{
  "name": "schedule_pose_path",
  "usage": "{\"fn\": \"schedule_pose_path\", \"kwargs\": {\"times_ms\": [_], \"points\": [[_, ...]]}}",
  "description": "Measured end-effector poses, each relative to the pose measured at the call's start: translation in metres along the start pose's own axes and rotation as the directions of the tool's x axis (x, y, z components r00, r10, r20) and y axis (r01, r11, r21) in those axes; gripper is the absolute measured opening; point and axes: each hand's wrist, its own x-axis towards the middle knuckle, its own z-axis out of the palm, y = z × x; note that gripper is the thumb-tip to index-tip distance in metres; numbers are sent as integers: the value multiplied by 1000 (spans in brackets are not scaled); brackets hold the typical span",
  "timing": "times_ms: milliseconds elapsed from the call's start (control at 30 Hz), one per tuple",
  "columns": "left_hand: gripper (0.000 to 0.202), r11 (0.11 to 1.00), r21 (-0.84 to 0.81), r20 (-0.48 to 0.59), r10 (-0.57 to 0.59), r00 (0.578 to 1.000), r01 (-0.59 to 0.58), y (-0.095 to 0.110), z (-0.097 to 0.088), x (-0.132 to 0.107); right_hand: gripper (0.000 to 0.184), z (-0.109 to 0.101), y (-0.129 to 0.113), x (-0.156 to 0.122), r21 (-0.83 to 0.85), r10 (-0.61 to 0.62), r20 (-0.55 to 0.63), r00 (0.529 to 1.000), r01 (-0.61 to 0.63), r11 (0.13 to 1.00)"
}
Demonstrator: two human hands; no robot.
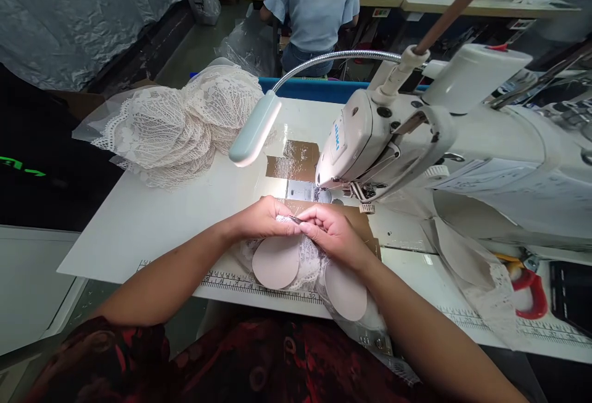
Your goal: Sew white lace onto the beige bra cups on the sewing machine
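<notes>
- I see the white table (152,218) across mid-frame.
- Lace pile (180,122), upper left.
- Sewing machine (416,137), right.
- Padded lace piece (277,261), centre.
- Red scissors (531,295), lower right.

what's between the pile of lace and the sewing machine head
In the head view, the lamp on its bendy neck hangs between the pile of lace and the sewing machine head, above the white table.

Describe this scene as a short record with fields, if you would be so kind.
Left hand: pinches white lace piece with two beige oval cups
Right hand: pinches the same lace piece, close beside left hand
Surface: white table, before white sewing machine
Light: pale gooseneck lamp over the table
Left rear: pile of white lace cups
Background: person in light blue shirt, back turned
</notes>
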Motion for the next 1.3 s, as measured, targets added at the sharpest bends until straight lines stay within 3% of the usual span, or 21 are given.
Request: {"fn": "schedule_pose_path", "kwargs": {"times_ms": [133,200,233,300,367,433,533,633,700,767,800,867,933,967,1000,1033,1067,1167,1200,1233,1300], "points": [[31,998,63,-12,-27,1000,28,2,-1,-3,27,-16,-7,-5,-132,51,-52,997,-58,990],[33,974,225,-36,-25,999,32,5,-2,-7,37,-32,-11,-18,-279,109,-38,993,-115,953],[33,934,356,-55,-11,998,29,7,-2,-11,42,-40,-11,-27,-386,116,-46,992,-125,914],[32,773,633,-93,29,995,36,10,2,-20,41,-51,-11,-46,-541,159,-36,987,-153,827],[21,604,796,-108,64,992,47,12,8,-32,22,-55,-8,-63,-641,231,-24,973,-192,743],[7,554,832,-84,90,992,20,12,15,-48,25,-53,-6,-73,-668,230,-28,973,-189,719],[4,609,793,-90,113,990,2,10,17,-76,27,-45,-15,-71,-596,49,-72,996,-83,799],[19,632,774,-192,172,966,41,12,3,-108,27,-23,-36,-49,-492,-56,-1,998,48,869],[27,571,817,-273,263,925,78,20,-17,-127,26,2,-52,-23,-444,-96,86,992,124,887],[27,457,874,-375,413,830,168,37,-43,-142,23,32,-67,10,-392,-221,140,965,259,883],[27,394,891,-419,516,747,228,48,-57,-148,25,46,-73,29,-386,-326,142,935,356,851],[27,280,892,-437,738,514,355,74,-89,-155,31,68,-83,71,-407,-597,71,799,570,714],[27,208,866,-365,885,291,454,96,-120,-157,38,79,-91,114,-457,-744,-1,668,661,594],[27,192,853,-328,921,212,485,103,-135,-154,40,80,-94,134,-478,-793,-26,609,689,545],[28,183,844,-304,938,169,505,106,-148,-151,41,79,-95,153,-498,-832,-102,545,696,517],[29,174,841,-305,935,183,511,104,-159,-145,43,76,-95,170,-522,-835,-143,532,676,520],[31,170,843,-332,911,246,510,98,-169,-139,45,72,-93,185,-554,-807,-137,574,631,543],[52,210,842,-498,658,565,497,65,-184,-120,46,61,-78,207,-637,-679,-81,730,486,598],[65,235,835,-533,568,626,498,53,-185,-115,46,58,-72,207,-650,-653,-69,754,463,603],[76,258,829,-553,511,658,497,43,-186,-112,47,56,-66,203,-656,-643,-63,763,454,603],[88,293,824,-565,497,659,485,31,-188,-108,47,53,-56,182,-659,-640,-43,767,460,595]]}}
